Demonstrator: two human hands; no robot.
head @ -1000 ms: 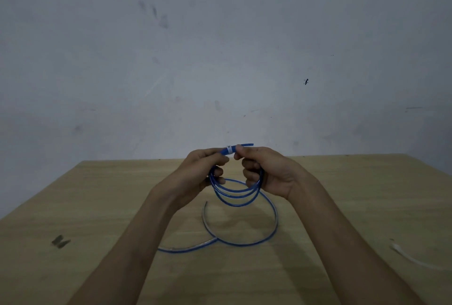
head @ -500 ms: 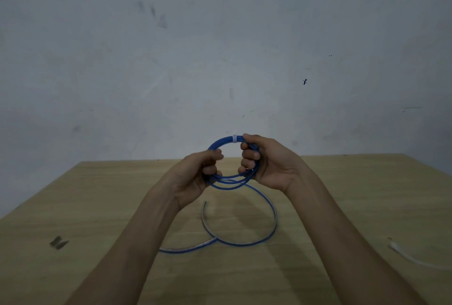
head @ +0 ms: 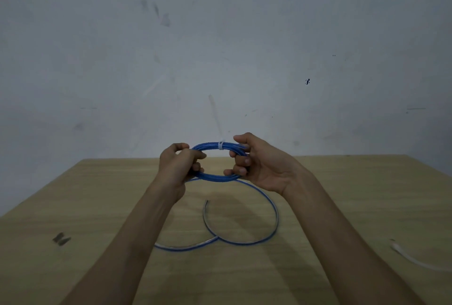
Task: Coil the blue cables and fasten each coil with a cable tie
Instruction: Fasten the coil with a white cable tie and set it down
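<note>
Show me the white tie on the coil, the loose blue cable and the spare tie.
white tie (head: 220, 145): head view, band round the coil (head: 217, 178).
loose blue cable (head: 276, 216): head view, right bend.
spare tie (head: 415, 261): head view, its middle.

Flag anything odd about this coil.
The white cable tie already cinches the coil, yet a long stretch of blue cable lies loose on the table, seemingly trailing from it. The tie's tail sticks up untrimmed.
</note>
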